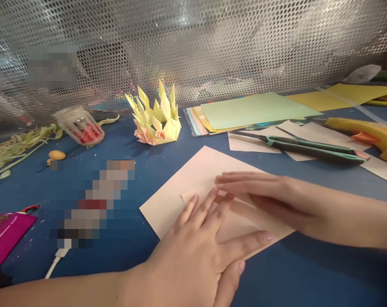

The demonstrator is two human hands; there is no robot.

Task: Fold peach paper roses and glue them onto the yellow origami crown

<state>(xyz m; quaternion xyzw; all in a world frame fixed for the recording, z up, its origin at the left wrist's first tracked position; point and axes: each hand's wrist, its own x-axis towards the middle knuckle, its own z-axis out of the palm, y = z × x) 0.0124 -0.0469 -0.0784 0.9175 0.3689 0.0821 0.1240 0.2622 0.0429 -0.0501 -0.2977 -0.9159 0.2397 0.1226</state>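
A pale pink sheet of paper (193, 172) lies on the blue table, turned so a corner points away from me. On top of it rests a smaller pale piece or folded flap of paper (241, 224); which of the two I cannot tell. My left hand (203, 247) lies flat over the papers with its fingers spread. Just beyond it, my right hand (270, 196) is tilted on its edge with straight fingers over the sheet, a little blurred. Its fingertips come close to those of the left hand. Neither hand grips anything.
A yellow paper crown-like ornament (168, 130) stands behind the sheet. Coloured paper (257, 111), scissors (315, 149) and a yellow glue gun (356, 128) lie at the right. A tipped jar (80, 125), a blurred-out device (97, 200) and a magenta object (12, 234) lie left. Perforated metal (212, 42) closes the back.
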